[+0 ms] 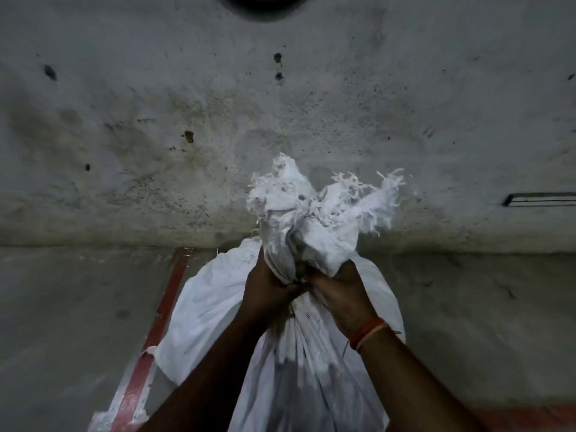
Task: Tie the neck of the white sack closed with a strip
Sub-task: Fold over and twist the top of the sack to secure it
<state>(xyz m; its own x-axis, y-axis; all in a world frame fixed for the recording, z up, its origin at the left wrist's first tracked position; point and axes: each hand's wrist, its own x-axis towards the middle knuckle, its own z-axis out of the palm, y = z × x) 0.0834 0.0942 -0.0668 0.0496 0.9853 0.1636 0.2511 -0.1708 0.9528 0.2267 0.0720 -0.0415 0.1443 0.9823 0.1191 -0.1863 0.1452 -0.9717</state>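
A full white woven sack (205, 310) stands on the floor in front of me, its neck gathered into a bunch. The frayed mouth of the sack (311, 201) flares upward above my hands. My left hand (268, 291) grips the gathered neck from the left, fingers curled round it. From the right, my right hand (343, 294) grips the same neck, touching the left hand. A thin dark strand hangs down between the two hands at the neck; whether it is the strip I cannot tell. The fingertips are hidden in the fabric.
A stained grey wall (280, 120) rises right behind the sack. A red painted stripe (156, 332) runs along the concrete floor to the left of the sack. A dark slot (539, 199) sits in the wall at the right. An orange thread band is on my right wrist.
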